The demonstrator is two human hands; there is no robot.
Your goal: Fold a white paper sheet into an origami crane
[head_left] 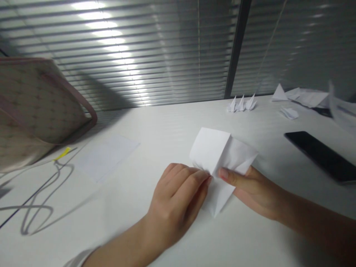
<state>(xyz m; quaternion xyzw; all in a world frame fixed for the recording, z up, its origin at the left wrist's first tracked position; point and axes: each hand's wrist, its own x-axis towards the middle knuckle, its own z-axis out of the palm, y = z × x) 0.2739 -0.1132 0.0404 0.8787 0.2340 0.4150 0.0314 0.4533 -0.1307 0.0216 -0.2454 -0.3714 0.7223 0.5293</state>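
A partly folded sheet of white paper (213,148) is held up between my two hands above the white desk. My left hand (179,198) pinches its lower left edge, fingertips pressed together near the middle crease. From the right, my right hand (250,189) grips the paper with the thumb on top; the other fingers are hidden behind it. One square flap stands raised at the upper left, and a pointed corner hangs toward me.
Small folded paper figures (241,104) stand at the back. Right lie a black phone (322,154), a folded paper piece (289,113) and loose papers (310,97). Left are a bag (41,111), grey cables (41,207) and a flat paper sheet (108,157). Blinds (167,55) hang behind the desk.
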